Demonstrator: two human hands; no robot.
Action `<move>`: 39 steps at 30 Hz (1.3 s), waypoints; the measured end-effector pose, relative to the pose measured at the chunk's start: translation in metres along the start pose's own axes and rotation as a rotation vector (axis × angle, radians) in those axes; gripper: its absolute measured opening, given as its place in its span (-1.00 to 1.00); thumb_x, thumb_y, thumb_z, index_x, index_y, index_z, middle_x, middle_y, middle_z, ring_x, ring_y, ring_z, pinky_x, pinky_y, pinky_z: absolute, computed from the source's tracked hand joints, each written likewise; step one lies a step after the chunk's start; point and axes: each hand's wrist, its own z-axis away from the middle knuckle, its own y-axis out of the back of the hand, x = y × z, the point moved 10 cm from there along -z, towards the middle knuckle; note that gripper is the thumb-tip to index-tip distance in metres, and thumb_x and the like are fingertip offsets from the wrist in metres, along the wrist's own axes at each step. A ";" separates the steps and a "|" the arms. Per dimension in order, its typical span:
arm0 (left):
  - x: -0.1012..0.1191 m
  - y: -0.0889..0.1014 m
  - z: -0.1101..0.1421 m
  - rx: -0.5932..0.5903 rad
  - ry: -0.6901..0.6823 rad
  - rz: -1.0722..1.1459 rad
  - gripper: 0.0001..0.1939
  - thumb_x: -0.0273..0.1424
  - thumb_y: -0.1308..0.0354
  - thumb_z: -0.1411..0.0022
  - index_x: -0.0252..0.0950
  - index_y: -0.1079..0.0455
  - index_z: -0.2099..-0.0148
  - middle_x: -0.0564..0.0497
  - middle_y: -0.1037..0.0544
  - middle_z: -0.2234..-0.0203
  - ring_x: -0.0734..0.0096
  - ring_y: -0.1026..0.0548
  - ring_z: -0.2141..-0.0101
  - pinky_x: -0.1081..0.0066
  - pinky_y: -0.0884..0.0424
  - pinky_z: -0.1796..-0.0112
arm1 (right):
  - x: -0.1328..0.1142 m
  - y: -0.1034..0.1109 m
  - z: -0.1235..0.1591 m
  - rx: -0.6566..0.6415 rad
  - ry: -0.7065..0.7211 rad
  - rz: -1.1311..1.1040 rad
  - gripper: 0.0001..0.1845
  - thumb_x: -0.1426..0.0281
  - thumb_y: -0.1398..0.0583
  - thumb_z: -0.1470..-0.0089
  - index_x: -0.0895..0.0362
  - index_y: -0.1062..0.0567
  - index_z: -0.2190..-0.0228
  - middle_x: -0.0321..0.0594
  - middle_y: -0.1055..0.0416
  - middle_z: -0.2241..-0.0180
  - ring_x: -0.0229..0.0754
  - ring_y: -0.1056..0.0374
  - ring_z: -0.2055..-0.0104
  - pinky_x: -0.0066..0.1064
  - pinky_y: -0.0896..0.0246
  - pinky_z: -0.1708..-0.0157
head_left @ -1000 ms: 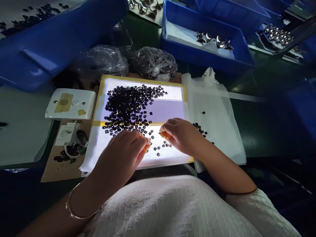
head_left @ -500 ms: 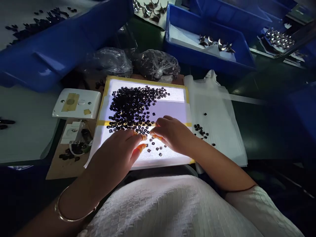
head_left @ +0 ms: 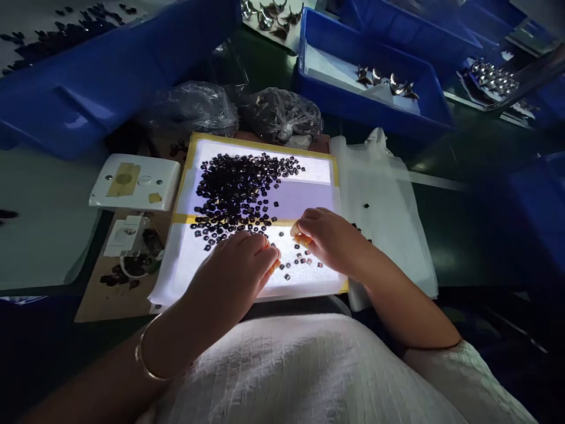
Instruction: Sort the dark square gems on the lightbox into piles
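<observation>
Left hand (head_left: 241, 265) and right hand (head_left: 329, 238) hover above the lit panel (head_left: 304, 200), fingertips drawn narrow; whether they pinch anything, I cannot tell; the dark heap (head_left: 229, 182) at far left looks largely unhandled; few loose pieces (head_left: 287, 277) lie nearer, some on white sheets (head_left: 392, 229).

Blue bins and bagged stock at the bench edges

Far side: we log a blue bin (head_left: 375, 109), white-lined, with several shiny curved metal pieces (head_left: 395, 84) inside. More metal pieces lie on a pale sheet (head_left: 293, 41) just left of it; we see another cluster (head_left: 494, 76) far right. Two clear plastic bags (head_left: 194, 109) sit side by side, the right one gathered over dark contents. Left: a large blue container (head_left: 88, 88). Nearer us, a white switch plate (head_left: 154, 171) bears two tape patches (head_left: 123, 179); beside it, a brown board (head_left: 88, 300) carries dark scraps (head_left: 119, 275).
</observation>
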 end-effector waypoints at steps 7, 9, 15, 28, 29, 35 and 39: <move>-0.036 0.013 0.025 -0.067 0.244 0.075 -0.81 -0.37 0.03 -0.45 -0.20 -0.36 0.24 -0.02 -0.55 0.38 0.16 -0.52 0.36 0.22 -0.38 0.41 | -0.011 -0.006 0.014 -0.032 0.076 -0.003 -0.78 0.67 -0.17 -0.19 0.14 -0.52 0.32 -0.18 -0.40 0.30 -0.14 -0.22 0.23 -0.30 -0.09 0.28; -0.040 0.008 0.032 -0.129 0.277 0.092 -0.78 -0.36 0.04 -0.44 -0.17 -0.33 0.30 0.02 -0.54 0.42 0.19 -0.51 0.41 0.24 -0.34 0.45 | -0.011 -0.008 0.015 -0.038 0.072 0.020 -0.77 0.68 -0.14 -0.19 0.14 -0.49 0.35 -0.18 -0.39 0.32 -0.14 -0.20 0.24 -0.30 -0.08 0.30; -0.028 0.004 0.029 -0.073 0.206 0.030 -0.79 -0.41 0.07 -0.46 -0.23 -0.38 0.20 -0.02 -0.51 0.41 0.19 -0.53 0.39 0.24 -0.38 0.43 | -0.020 -0.013 0.003 -0.064 0.102 0.032 -0.78 0.65 -0.15 -0.22 0.15 -0.50 0.37 -0.19 -0.38 0.34 -0.14 -0.20 0.26 -0.30 -0.10 0.30; -0.005 -0.011 -0.003 -0.077 0.129 0.102 -0.79 -0.53 0.04 -0.42 -0.32 -0.43 0.18 -0.08 -0.52 0.35 0.27 -0.51 0.38 0.29 -0.45 0.39 | -0.017 -0.015 0.007 -0.062 0.091 -0.074 -0.65 0.70 -0.10 -0.23 0.16 -0.59 0.13 -0.13 -0.46 0.20 -0.07 -0.30 0.12 -0.25 -0.26 0.17; -0.002 -0.012 -0.004 -0.077 0.110 0.131 -0.78 -0.53 0.04 -0.42 -0.32 -0.43 0.17 -0.08 -0.52 0.35 0.27 -0.51 0.38 0.29 -0.46 0.39 | -0.013 -0.012 0.013 -0.058 0.095 -0.114 -0.65 0.70 -0.11 -0.22 0.16 -0.58 0.12 -0.14 -0.47 0.20 -0.09 -0.31 0.12 -0.26 -0.27 0.16; -0.002 -0.004 0.003 -0.026 0.092 0.164 -0.73 -0.38 0.04 -0.51 -0.35 -0.35 -0.13 -0.12 -0.53 0.21 0.23 -0.56 0.28 0.25 -0.54 0.31 | 0.016 0.013 0.037 0.158 -0.009 -0.163 -0.76 0.63 -0.18 -0.25 0.15 -0.57 0.15 -0.14 -0.48 0.23 -0.12 -0.34 0.16 -0.30 -0.26 0.21; 0.002 -0.009 0.012 -0.072 0.057 0.071 -0.51 -0.19 -0.02 -0.50 -0.37 -0.20 -0.32 -0.15 -0.48 0.16 0.17 -0.56 0.26 0.16 -0.59 0.25 | 0.006 -0.003 0.033 0.063 -0.019 -0.045 -0.84 0.58 -0.21 -0.26 0.15 -0.58 0.25 -0.14 -0.45 0.26 -0.11 -0.28 0.19 -0.28 -0.18 0.20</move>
